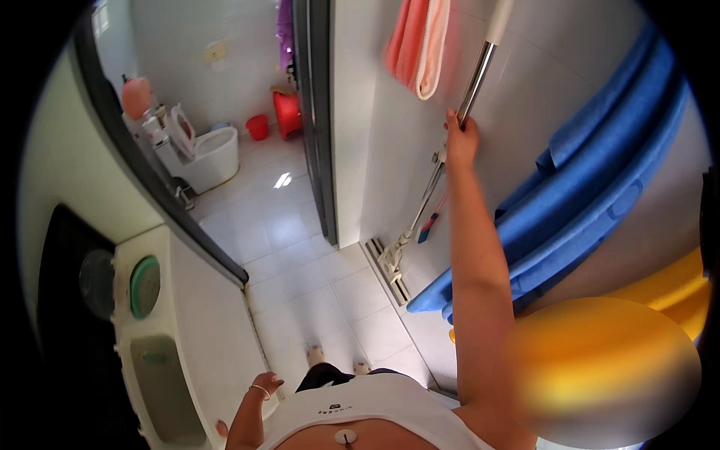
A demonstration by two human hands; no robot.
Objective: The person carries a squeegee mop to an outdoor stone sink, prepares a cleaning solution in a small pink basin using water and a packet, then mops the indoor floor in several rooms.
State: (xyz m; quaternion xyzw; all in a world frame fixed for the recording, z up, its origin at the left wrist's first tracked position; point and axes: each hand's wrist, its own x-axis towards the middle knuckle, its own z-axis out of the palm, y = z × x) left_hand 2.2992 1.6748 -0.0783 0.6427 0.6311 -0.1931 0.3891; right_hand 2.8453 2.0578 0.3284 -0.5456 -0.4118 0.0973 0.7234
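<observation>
One mop [430, 186], metal handle [477, 80] in right hand [461, 141], head [390, 270] well below.

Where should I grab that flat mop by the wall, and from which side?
Probably the flat mop's silver shaft, around where your right hand has it, coming from your side, opposite the wall: it's slim and straight, pointing up, with the wide head at its lower end.

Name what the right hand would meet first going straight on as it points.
The mop pole, already in the grip of the right hand; beyond it, probably the pink towel or the wall; depth is unclear.
</observation>
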